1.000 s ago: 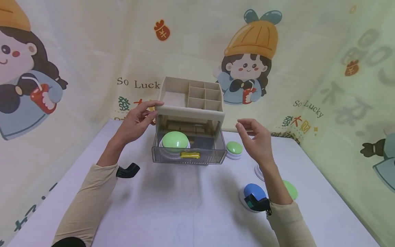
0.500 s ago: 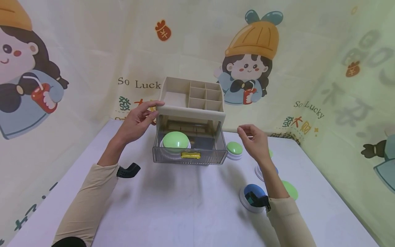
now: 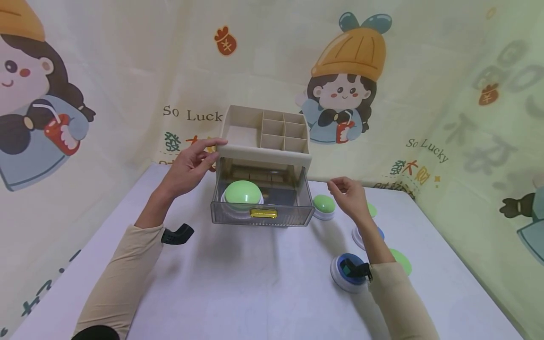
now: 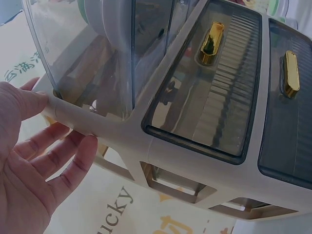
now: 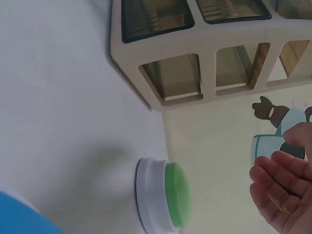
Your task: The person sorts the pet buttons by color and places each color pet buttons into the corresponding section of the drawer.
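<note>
A cream drawer organizer [image 3: 264, 153] stands on the table, its smoky clear top drawer [image 3: 229, 219] pulled out. Inside that drawer, on the left, sits a large green-topped round push button [image 3: 243, 191]. My left hand [image 3: 187, 171] holds the organizer's upper left corner, thumb and fingers on its frame [image 4: 117, 127]. My right hand [image 3: 351, 199] hovers right of the drawer with loosely curled fingers and nothing in it. Just beyond its fingertips is a smaller green push button [image 3: 324, 204] with a white base. Two lower drawers with gold handles [image 4: 291, 75] are closed.
Under the right wrist lies a blue push button [image 3: 342, 282]. Farther right are another blue one [image 3: 359, 240], partly behind the forearm, and green ones [image 3: 402, 262]. The organizer's top tray [image 3: 244, 134] has several compartments. A printed cloth [image 3: 263, 56] hangs behind the table.
My right hand has sunk slightly and drawn a little nearer, its fingers curling more. The left hand, organizer and drawer keep their places.
</note>
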A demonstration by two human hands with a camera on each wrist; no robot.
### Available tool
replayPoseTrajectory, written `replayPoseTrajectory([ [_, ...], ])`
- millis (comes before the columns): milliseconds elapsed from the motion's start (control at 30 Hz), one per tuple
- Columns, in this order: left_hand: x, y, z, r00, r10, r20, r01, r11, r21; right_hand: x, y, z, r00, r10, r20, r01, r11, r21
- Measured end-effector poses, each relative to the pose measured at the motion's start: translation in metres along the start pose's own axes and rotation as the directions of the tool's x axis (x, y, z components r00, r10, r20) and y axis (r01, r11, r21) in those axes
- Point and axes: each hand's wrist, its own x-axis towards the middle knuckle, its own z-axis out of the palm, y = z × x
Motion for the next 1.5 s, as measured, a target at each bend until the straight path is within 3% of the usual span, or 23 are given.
replayPoseTrajectory([
  [367, 0.001, 0.001, 0.000, 1.000, -0.004, 0.002, 0.004, 1.000, -0.005, 0.008, 0.014, 0.002, 0.980, 0.027, 0.196, -0.037, 0.998, 0.044],
  [867, 0.000, 0.001, -0.001, 1.000, -0.004, 0.004, 0.004, 1.000, 0.003, 0.021, 0.032, 0.008, 0.941, -0.008, 0.337, -0.018, 0.997, 0.073],
  [1500, 0.001, 0.000, -0.001, 1.000, -0.005, 0.001, 0.005, 1.000, 0.000, 0.026, 0.048, 0.014, 0.873, 0.113, 0.474, -0.117, 0.993, -0.021],
])
